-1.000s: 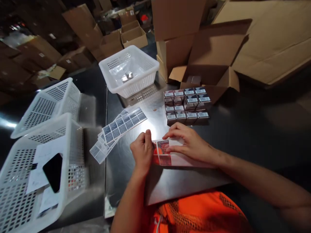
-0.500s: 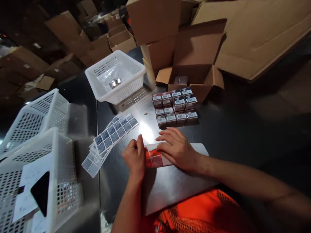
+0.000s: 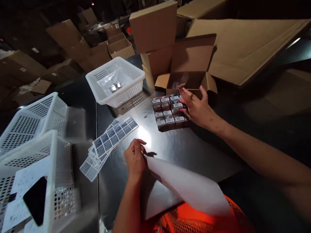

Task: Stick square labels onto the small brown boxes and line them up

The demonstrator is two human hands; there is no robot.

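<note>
My left hand pinches the corner of a white backing sheet, which lifts off the dark metal table toward my lap. My right hand reaches forward and rests on the right side of a cluster of small dark boxes with barcode labels; its fingers curl around one or more of them. A fan of label strips lies just left of my left hand. An open cardboard box stands right behind the small boxes.
A white perforated basket with a plastic bag and small metal pieces sits at the back. Two more white baskets stand at the left; the nearer one holds papers and a black phone. Cardboard cartons pile behind.
My right hand left the sheet and moved forward to the small boxes. My left hand lifted the sheet's corner, and the red stickers no longer show.
</note>
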